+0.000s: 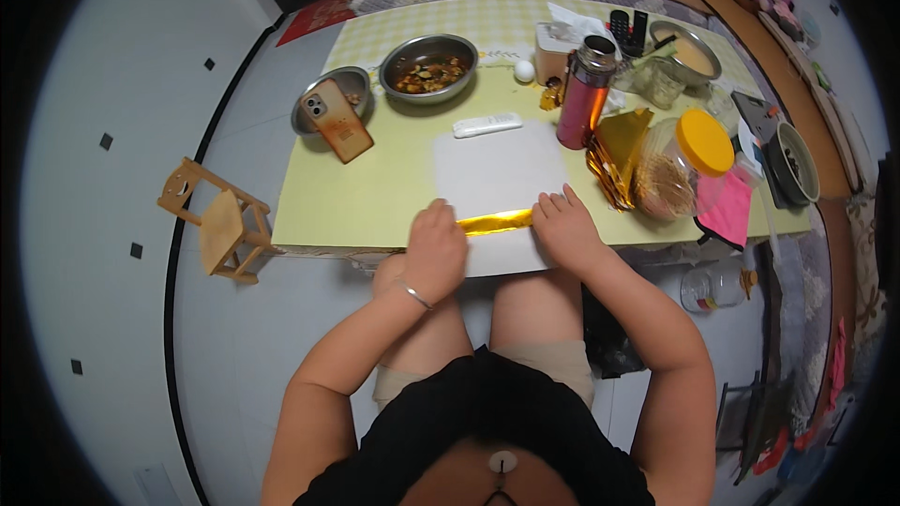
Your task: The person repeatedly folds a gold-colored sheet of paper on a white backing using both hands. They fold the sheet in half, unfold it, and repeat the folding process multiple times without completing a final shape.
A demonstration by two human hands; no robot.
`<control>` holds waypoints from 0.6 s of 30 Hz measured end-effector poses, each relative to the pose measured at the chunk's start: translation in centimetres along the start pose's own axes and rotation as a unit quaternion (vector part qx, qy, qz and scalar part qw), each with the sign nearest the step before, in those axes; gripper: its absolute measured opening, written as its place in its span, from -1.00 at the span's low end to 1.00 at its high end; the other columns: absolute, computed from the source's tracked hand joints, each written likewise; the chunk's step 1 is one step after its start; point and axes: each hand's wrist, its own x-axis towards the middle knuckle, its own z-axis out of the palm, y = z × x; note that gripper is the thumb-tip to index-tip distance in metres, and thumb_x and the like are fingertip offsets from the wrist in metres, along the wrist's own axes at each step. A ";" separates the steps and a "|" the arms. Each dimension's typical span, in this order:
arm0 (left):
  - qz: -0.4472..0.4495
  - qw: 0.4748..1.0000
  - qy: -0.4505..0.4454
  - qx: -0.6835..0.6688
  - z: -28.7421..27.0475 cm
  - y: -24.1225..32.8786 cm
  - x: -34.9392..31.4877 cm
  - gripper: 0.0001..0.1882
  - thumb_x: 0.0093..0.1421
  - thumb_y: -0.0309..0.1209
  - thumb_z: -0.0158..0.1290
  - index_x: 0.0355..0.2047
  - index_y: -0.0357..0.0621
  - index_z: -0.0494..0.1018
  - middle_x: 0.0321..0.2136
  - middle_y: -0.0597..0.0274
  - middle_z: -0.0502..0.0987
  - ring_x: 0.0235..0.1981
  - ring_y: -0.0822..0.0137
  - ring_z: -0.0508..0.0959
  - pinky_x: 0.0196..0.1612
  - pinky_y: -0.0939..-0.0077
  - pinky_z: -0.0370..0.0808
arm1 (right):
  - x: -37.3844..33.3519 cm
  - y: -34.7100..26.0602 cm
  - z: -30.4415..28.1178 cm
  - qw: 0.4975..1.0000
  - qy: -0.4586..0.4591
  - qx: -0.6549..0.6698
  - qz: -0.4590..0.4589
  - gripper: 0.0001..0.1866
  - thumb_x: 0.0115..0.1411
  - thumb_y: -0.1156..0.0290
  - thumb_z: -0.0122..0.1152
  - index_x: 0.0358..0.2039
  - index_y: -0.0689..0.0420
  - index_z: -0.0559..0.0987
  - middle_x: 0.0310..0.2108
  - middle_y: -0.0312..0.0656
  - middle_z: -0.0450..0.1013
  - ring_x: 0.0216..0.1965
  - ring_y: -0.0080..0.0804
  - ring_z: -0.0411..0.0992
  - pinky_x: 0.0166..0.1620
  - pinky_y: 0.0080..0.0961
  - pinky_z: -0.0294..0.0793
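A narrow strip of shiny gold foil paper (495, 222) lies across a white sheet (487, 169) at the table's near edge. My left hand (437, 242) is closed over the strip's left end, fingers bent and together. At the other end my right hand (566, 230) presses down with its fingers on the foil; the fingertips partly hide that end. Beyond the hands, on the white sheet, rests a white, slim, elongated object (487, 125). To the right, a stack of gold foil sheets (619, 155) leans beside a pink-red thermos (587, 94).
A clear jar with a yellow lid (689, 159) and a pink cloth (725, 211) stand at the right. Metal bowls (428, 68) and a phone (338, 122) are at the far left. A small wooden chair (223, 225) stands left of the table (319, 206).
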 end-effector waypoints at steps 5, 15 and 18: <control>-0.037 0.998 -0.049 -0.024 3.0 3.3 2.9 -0.83 0.04 -0.37 0.21 -0.42 -0.15 0.48 -0.43 0.15 0.46 -0.36 0.11 0.57 -0.33 0.18 0.52 | 0.3 -0.4 -1.2 0.998 -0.006 0.034 0.047 -0.73 0.13 0.41 0.14 -0.19 0.22 0.64 -0.16 -0.04 0.62 -0.10 -0.15 0.57 0.28 0.08 0.33; 0.009 0.920 0.021 -0.391 2.1 -2.6 2.9 -0.75 0.00 -0.62 0.14 -0.29 -0.13 0.66 -0.21 0.15 0.67 -0.19 0.16 0.67 -0.09 0.36 0.62 | -3.6 3.8 -3.3 0.915 0.166 0.343 0.134 -0.22 -0.01 0.56 0.32 0.31 0.07 0.42 0.26 -0.04 0.40 0.32 0.06 0.30 0.37 -0.04 0.22; -0.054 0.818 -0.103 -0.563 2.2 -5.1 4.2 -0.67 -0.07 -0.70 -0.05 -0.38 -0.25 0.68 -0.19 0.11 0.70 -0.13 0.27 0.65 0.03 0.40 0.59 | -4.4 3.8 -2.6 0.950 0.136 0.274 0.065 -0.42 0.02 0.44 0.41 0.13 0.00 0.59 0.23 -0.15 0.46 0.31 0.02 0.32 0.38 0.03 0.20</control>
